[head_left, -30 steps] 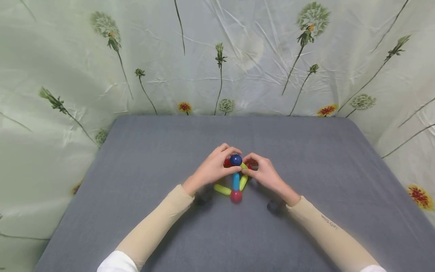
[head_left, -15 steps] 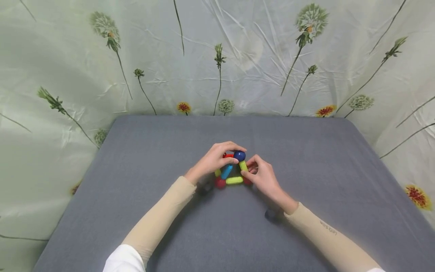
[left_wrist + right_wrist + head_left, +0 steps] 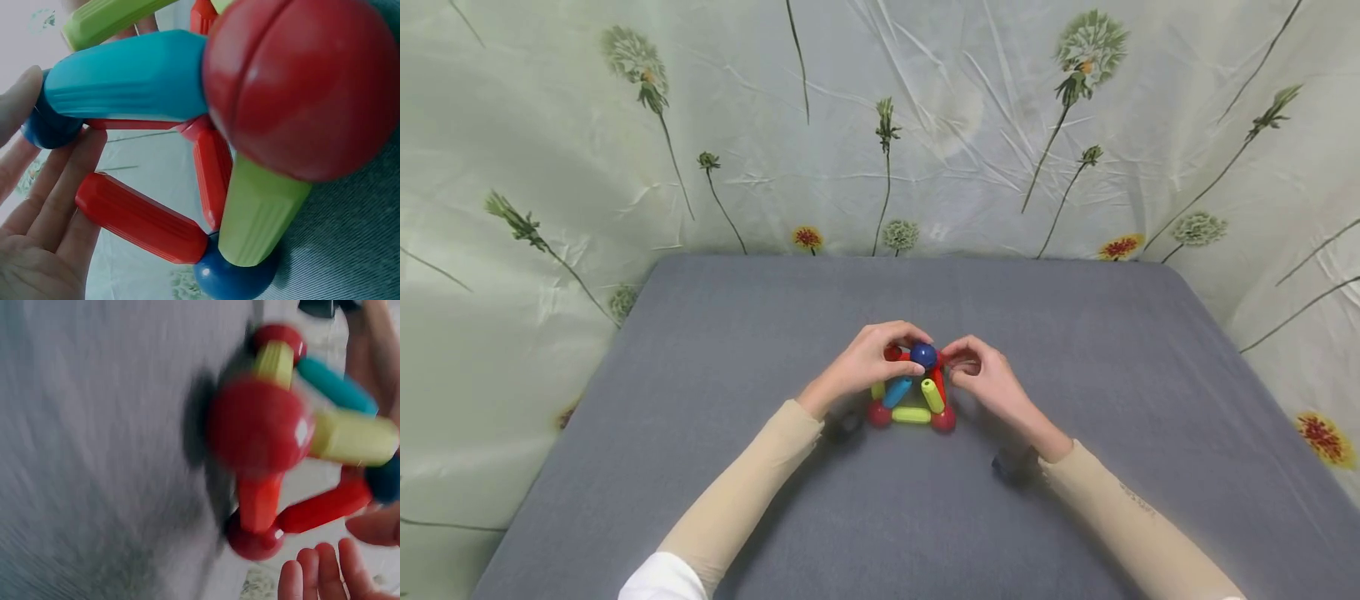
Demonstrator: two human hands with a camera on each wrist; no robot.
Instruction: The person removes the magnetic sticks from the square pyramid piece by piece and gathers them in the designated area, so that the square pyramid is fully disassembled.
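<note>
Right wrist view: red ball (image 3: 259, 428) blurry

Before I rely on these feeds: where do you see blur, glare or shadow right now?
Right wrist view: the near red ball looks soft, the grey surface streaky, possibly from motion. Left wrist view: clearer, with a small white glint on the lower blue ball. Head view: shiny creases on the flowered backdrop, a soft shadow along the left beige sleeve.
</note>
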